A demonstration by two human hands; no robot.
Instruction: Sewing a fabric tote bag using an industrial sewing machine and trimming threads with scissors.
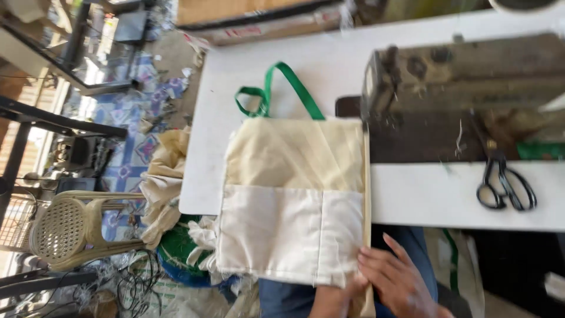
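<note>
A cream cloth bag (294,200) with green handles (276,94) lies flat on the white counter (424,194), its lower part hanging over the near edge toward the person's lap. The handles point away from the person, so the bag's long axis runs from the lap out across the counter, toward the sewing machine (465,76) side. Both hands sit at the bag's near right corner. The right hand (397,277) rests with its fingers (376,259) loosely spread and laid along the bag's right edge, touching the cloth rather than closed round it. The left hand (335,297) is mostly cut off at the bottom of the view; it touches the bag's bottom hem, but whether it pinches the cloth or only presses on it I cannot tell. The bulk of the bag lies up and to the left of both hands — the right hand is the nearer one to the long side seam. Black scissors (506,185) lie well apart on the counter to the right, and a pale plastic stool (76,227) stands on the floor at left
</note>
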